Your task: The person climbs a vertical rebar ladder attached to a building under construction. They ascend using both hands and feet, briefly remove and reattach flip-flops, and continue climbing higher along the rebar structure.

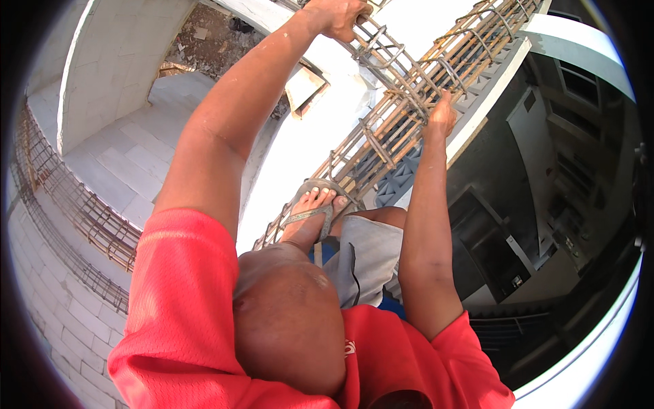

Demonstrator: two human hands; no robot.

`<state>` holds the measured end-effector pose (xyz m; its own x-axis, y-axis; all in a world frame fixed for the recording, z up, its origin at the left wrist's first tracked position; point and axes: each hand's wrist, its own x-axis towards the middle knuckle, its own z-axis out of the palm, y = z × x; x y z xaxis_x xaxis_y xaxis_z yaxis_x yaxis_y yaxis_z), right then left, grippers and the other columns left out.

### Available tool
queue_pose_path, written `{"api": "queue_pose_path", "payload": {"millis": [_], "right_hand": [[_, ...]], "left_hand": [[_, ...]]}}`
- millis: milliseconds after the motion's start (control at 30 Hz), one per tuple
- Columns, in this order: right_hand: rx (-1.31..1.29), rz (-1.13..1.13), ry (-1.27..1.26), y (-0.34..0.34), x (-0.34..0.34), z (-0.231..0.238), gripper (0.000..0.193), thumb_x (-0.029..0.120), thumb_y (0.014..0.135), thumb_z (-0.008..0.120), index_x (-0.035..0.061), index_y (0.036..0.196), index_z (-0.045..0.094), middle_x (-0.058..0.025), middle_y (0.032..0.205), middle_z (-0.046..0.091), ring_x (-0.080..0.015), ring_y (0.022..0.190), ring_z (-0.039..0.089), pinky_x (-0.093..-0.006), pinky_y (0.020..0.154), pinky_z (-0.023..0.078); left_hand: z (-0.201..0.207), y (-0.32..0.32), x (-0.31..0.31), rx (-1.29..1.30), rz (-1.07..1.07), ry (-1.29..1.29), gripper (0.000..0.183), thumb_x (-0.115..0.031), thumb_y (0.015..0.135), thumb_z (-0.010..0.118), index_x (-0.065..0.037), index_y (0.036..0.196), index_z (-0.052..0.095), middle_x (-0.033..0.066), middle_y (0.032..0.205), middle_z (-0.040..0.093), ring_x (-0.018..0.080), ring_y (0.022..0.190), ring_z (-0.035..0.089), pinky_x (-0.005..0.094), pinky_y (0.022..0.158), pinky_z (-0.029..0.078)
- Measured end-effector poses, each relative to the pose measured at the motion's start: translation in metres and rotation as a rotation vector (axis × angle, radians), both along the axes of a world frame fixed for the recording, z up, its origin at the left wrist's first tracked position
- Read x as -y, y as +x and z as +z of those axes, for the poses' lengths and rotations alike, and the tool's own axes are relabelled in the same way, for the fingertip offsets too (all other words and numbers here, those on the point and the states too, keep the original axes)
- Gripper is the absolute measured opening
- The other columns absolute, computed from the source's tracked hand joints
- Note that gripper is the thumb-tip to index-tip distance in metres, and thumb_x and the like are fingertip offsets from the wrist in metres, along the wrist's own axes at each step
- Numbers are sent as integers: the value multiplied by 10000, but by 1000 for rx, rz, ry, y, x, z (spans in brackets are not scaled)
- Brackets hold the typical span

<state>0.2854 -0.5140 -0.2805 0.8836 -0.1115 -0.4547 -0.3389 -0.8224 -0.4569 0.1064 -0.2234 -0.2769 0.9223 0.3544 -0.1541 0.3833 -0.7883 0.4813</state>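
Gripping the long rusty steel rebar cage [409, 95] with both hands, I am crouched on top of a white block wall high above the ground. My left hand [337, 17] is stretched far out at the top of the view, its fingers curled shut around one of the upper bars at the far end of the cage. My right hand [441, 117] is nearer to me, fingers drawn together and pinching a bar or tie about midway along the cage; exactly what sits between the fingertips is too small for me to make out.

The cage lies along the wall top, running from just beside my foot up toward the top right of the view, its long bars bound by rectangular stirrups. My foot in a grey flip-flop sandal [315, 208] rests on the near end of the cage, toes pointing along it. I wear a red mesh shirt [184, 300] and grey shorts [368, 255].

To my left, well below, a pale tiled floor [122, 163] spreads out, bordered by a curved wall of white blocks [61, 300] with another rusty rebar cage [82, 211] lying along its top. To my right the drop is dark, with a building front and window frames [579, 82] far down.
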Motion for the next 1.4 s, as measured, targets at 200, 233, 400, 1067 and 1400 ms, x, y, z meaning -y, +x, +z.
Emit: {"api": "queue_pose_path", "payload": {"millis": [200,233,400,1067,1400], "right_hand": [[-203,46,146,78,29,-56,585,445,1014,622,-57,1309,670,-164,1029,665,-252,864,629,-466,734,484],[-229,70,160,79,28,-57,539,421,1022,618,-51,1275,681,-141,979,650,-224,812,608,-450,691,467],[-114,191,68,54,16,-45,463,387,1007,610,-53,1096,728,-125,846,637,-217,710,586,-435,676,453],[8,341,-19,53,31,-33,691,546,977,571,-125,949,736,-349,1046,719,-454,1011,644,-550,974,458],[-84,-2,651,18,33,-5,767,554,1016,662,-59,1473,601,-211,1335,667,-298,1216,656,-458,1095,493]], "left_hand": [[13,9,3,-32,-76,177,481,-331,629,895,-144,1069,844,294,1574,533,388,1409,568,496,1170,437],[14,8,3,-34,-96,222,479,-335,630,894,-144,1066,845,299,1573,533,388,1426,557,495,1181,425],[12,-4,2,-3,-52,141,439,-372,608,903,-158,988,849,282,1502,590,386,1398,568,501,1160,429],[17,10,-2,-68,-43,77,718,-270,598,843,-52,1262,682,236,1013,757,437,1005,730,517,867,585],[-12,1,-10,109,-102,104,445,-401,557,906,-108,856,759,156,894,759,394,897,731,511,812,571]]}}
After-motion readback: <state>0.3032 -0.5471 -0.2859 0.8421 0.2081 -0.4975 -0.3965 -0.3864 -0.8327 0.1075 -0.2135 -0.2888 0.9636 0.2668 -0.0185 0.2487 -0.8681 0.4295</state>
